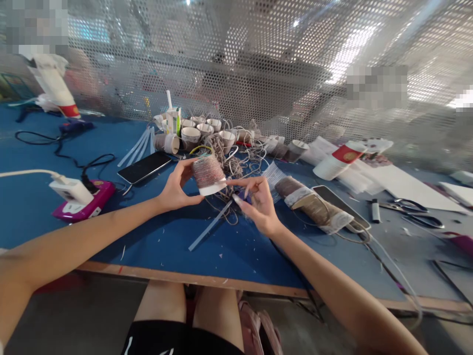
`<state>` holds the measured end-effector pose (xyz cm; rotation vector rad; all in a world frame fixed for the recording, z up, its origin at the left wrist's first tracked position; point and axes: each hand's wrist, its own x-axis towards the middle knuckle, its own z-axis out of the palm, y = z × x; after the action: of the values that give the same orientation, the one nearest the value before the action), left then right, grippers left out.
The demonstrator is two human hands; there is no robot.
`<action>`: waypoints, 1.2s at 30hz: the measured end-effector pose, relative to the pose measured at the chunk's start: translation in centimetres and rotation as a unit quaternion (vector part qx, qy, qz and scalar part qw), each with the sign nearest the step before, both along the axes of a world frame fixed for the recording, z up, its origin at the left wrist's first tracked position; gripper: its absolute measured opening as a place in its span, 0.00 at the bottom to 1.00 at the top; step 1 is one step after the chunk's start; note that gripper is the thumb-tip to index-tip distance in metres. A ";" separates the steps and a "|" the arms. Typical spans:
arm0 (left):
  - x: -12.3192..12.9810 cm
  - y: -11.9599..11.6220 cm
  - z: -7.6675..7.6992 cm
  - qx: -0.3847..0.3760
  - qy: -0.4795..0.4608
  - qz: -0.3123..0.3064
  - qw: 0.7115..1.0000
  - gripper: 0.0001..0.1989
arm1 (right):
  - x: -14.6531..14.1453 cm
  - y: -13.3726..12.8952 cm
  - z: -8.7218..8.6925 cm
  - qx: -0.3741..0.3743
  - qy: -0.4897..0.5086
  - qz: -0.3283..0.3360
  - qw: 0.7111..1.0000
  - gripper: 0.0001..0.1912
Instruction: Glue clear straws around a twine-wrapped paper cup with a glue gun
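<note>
My left hand (181, 185) grips a paper cup (209, 173) wrapped in reddish-brown and grey twine, with a white band bare at its lower end. Fingers lie over the far side and the thumb reaches under. From the right, my right hand (258, 199) stretches its index finger to the cup's edge, thumb held apart; I see nothing gripped in it. Partly hidden behind that thumb is a small blue object (243, 196). A translucent glue stick (210, 227) slants across the table below the cup. Loose grey cord (231, 165) lies tangled behind.
Several twine-wrapped cups (191, 134) stand at the back. A black phone (145, 167) and a purple power strip (88, 202) lie left. To the right are a spool of cord (314, 207), another phone (342, 204), scissors (414, 212) and stacked paper cups (338, 160). Behind rises a perforated metal screen (258, 64).
</note>
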<state>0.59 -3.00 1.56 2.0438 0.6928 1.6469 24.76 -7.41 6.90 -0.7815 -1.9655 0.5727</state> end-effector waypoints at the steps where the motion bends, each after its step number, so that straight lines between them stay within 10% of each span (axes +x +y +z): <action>1: 0.0 0.0 0.0 -0.004 -0.004 0.001 1.000 0.41 | 0.1 0.4 -0.2 -0.028 0.043 0.007 0.999 0.14; 8: -0.1 -0.1 0.1 -0.046 0.012 -0.023 0.999 0.42 | 1.9 3.0 -1.4 0.016 0.123 -0.139 0.982 0.21; 13: -0.3 0.0 0.2 -0.049 0.057 -0.119 0.990 0.42 | 1.0 2.0 -0.9 0.086 -0.050 0.054 0.994 0.34; 19: -0.5 0.0 0.4 -0.070 0.078 -0.216 0.971 0.44 | 0.3 2.5 -2.0 0.039 -0.068 0.092 0.993 0.30; 36: -0.2 -0.6 0.5 0.053 0.123 -0.016 0.991 0.41 | 0.8 2.7 -1.9 0.126 -0.183 -0.043 0.974 0.42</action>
<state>0.35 -3.60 2.05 2.3489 0.6621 1.4563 25.56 -4.71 4.99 -0.8500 -2.2710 0.1256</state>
